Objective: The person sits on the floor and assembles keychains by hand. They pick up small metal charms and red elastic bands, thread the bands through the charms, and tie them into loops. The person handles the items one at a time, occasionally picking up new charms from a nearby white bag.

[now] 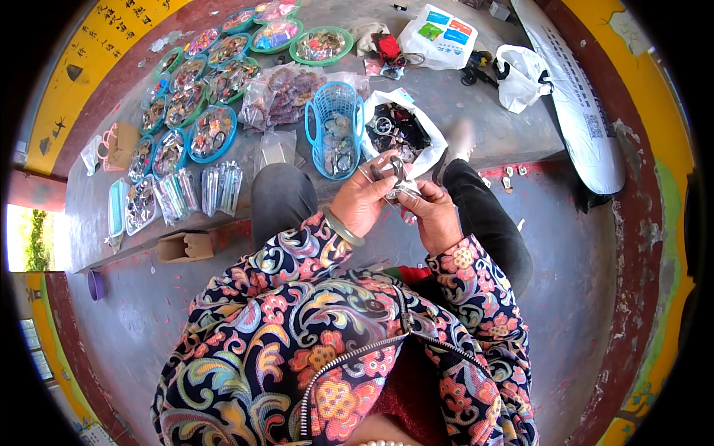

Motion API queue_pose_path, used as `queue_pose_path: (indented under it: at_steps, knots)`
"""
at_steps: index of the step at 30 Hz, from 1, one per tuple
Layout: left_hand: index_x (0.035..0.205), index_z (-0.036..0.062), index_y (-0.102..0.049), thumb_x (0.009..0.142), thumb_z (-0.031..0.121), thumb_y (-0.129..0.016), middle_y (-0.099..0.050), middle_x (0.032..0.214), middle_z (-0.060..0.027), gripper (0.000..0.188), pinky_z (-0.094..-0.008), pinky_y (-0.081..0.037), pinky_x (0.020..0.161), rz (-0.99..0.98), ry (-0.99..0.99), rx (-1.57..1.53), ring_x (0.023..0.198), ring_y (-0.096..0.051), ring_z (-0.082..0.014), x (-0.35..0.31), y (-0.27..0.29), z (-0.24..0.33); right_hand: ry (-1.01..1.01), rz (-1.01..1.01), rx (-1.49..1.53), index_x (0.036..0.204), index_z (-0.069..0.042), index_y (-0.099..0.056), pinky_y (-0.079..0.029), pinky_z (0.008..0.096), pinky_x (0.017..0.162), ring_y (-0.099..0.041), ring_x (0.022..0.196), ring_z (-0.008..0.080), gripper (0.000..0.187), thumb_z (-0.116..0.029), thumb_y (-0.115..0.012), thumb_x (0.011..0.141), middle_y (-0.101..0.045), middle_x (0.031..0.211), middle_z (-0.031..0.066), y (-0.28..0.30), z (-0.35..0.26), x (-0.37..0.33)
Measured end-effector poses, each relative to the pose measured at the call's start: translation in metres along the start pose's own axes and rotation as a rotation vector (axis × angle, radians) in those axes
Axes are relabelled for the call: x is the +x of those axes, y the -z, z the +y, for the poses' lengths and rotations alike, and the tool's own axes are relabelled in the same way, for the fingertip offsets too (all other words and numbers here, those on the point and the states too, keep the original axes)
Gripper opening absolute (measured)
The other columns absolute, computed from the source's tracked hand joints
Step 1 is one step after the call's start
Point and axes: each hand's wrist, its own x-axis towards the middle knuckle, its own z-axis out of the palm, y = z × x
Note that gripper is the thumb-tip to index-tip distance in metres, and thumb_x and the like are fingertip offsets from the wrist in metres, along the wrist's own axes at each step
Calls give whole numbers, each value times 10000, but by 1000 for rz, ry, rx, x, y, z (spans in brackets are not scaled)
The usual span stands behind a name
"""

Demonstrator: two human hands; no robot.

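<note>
Both hands meet in front of me, above the gap between my knees. My left hand [358, 202], with a pale bangle [343, 229] on its wrist, is closed on a small dark, curved, glossy piece [398, 169]; its exact kind is unclear. My right hand [433, 213] pinches a shiny clear plastic wrapper [404, 189] against that piece. Just beyond my fingers, a white plastic bag [428, 157] gapes, full of dark mixed small items [401, 128]. A blue plastic basket [318, 141] with wrapped pieces in it stands left of the bag.
Round baskets [213, 132] of small trinkets crowd the grey ledge [97, 215] on the left. Bundles of thin packets [221, 189] lie nearer. An opened cardboard box [184, 247] sits below the ledge. White bags [523, 82] lie farther right, beside a long silvery wrapped panel [576, 104].
</note>
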Motion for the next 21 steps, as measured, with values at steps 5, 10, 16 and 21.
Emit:
queue_pose_path:
  at_steps: [5, 10, 16, 21]
  knots:
    - [1150, 10, -492, 881, 137, -473, -554, 1087, -126, 298, -326, -436, 825, -84, 2, 28, 953, -537, -182, 5, 13, 15, -17, -27, -39, 880, -6, -609, -423, 212, 630, -550, 710, 92, 156, -4, -640, 727, -616, 800, 26, -2, -4, -2]
    - [1180, 17, -469, 889, 129, -452, -541, 1110, -157, 313, -350, -435, 841, -55, -52, 12, 975, -533, -204, 7, 18, 16, -3, -32, -56, 848, -9, -598, -422, 213, 592, -547, 682, 92, 128, -8, -642, 728, -610, 777, 29, -6, -7, -4]
    - [1237, 35, -413, 846, 26, -481, -533, 1120, -171, 397, -370, -435, 861, -66, -35, -53, 1009, -528, -236, 4, 7, 16, 50, 2, -52, 841, -16, -590, -416, 208, 586, -539, 674, 87, 122, -1, -642, 731, -601, 771, 19, -5, -4, -4]
    - [1248, 40, -400, 786, -71, -514, -540, 1099, -159, 489, -354, -444, 846, -73, 31, -29, 991, -541, -255, 4, 12, 9, 101, -9, -82, 832, -13, -582, -404, 197, 588, -527, 668, 75, 112, 0, -640, 737, -597, 761, 11, -7, -4, -5]
